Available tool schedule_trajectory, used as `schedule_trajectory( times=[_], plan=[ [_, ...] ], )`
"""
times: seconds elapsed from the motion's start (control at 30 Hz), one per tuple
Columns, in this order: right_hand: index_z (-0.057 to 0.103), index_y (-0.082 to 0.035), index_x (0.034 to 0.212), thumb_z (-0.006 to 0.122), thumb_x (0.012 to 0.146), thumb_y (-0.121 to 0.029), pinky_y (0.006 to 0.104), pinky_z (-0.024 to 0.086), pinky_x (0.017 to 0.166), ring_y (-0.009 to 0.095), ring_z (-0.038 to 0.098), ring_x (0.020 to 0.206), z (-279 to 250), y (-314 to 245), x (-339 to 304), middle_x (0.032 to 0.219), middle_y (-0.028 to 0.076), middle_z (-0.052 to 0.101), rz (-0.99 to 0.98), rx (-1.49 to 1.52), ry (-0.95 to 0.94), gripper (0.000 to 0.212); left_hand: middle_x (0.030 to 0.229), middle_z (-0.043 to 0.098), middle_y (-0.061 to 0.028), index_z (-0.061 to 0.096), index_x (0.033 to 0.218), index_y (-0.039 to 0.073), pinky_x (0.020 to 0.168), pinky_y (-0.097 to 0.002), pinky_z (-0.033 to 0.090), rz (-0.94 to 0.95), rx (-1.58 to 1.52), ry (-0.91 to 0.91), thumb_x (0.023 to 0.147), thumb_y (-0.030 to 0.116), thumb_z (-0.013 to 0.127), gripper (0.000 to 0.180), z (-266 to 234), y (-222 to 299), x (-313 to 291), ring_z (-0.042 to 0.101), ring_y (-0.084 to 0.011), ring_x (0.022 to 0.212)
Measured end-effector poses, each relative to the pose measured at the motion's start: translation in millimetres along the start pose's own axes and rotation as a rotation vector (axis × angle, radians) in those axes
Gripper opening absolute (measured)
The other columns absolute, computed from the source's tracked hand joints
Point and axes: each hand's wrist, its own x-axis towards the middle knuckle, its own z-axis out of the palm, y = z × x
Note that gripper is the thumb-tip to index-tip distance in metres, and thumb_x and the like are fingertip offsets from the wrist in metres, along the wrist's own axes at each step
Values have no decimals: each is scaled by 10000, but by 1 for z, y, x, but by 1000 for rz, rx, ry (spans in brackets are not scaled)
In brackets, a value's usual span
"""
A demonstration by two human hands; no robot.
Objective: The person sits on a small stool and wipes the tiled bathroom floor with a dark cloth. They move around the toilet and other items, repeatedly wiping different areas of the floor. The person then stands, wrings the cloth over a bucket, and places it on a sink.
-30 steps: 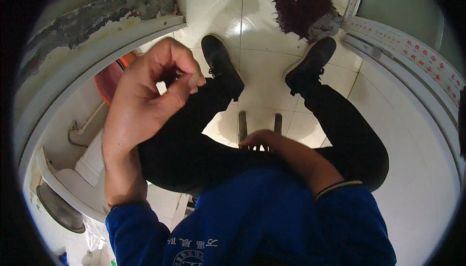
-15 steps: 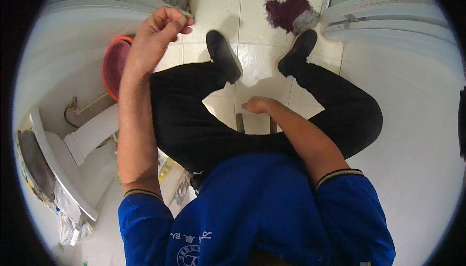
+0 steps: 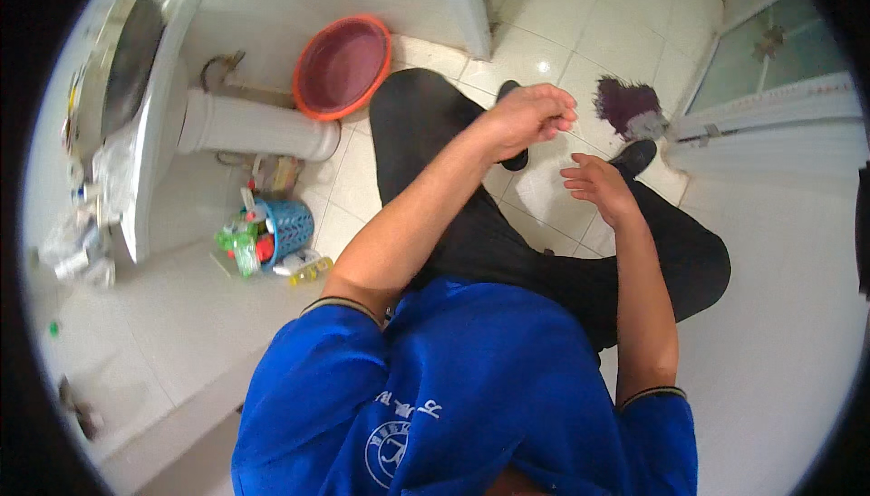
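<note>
My left hand [image 3: 533,121] hangs in the air over my knees, its fingers loosely bent and partly apart, with nothing visible in them. Just right of it and a little nearer to me is my right hand [image 3: 602,188], fingers spread and pointing left toward the other hand. Nothing shows in the right hand either, and the two hands do not touch. Beyond them on the tiled floor lies a dark purple shaggy mop head [image 3: 629,106], close to my right shoe [image 3: 634,159].
An orange-rimmed basin [image 3: 384,54] leans at the far left, beside the white pedestal [image 3: 258,126] of a washbasin [image 3: 149,170]. Nearer stands a blue basket [image 3: 292,226] with bottles and packets around it. A white wall edge [image 3: 471,7] juts in ahead; a door frame [image 3: 766,102] is at right.
The view has swung left, bringing the basket and basin into fuller sight. My left hand has come from the far left toward the middle, its pinched fingers loosened; the right has risen and spread.
</note>
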Motion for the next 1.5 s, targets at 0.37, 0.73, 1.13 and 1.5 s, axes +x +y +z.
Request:
schedule_trajectory(
  times=[0.37,0.73,1.13,1.5],
  plan=[
    [508,36,1444,544,1080,-351,340,553,887,240,701,1044,16,-21,-25,1255,205,700,-38,39,-11,533,1038,652,-38,615,1284,6,693,-237,477,-10,-197,-115,1038,132,541,286,0,-22,-15,593,-96,846],
    [475,25,1475,559,1076,-357,342,564,893,227,700,1021,19,-18,-17,1264,199,690,16,2,0,560,1026,684,-59,635,1306,9,729,-255,517,326,-50,242,1078,221,467,354,-55,9,-110,609,-117,828],
    [553,-5,1414,609,1056,-376,333,593,889,227,723,1036,22,-30,-5,1246,184,709,-39,-83,-19,519,1107,705,-76,585,1340,14,740,-217,509,365,-325,845,1060,125,556,303,-209,-81,-244,641,-95,885],
    [546,-44,1414,622,1035,-373,339,571,825,210,685,998,-68,-24,56,1251,127,705,124,-65,260,508,962,661,-27,625,1282,2,703,-232,479,437,-194,237,1073,103,542,247,-101,67,-90,569,-86,778]
  ],
)
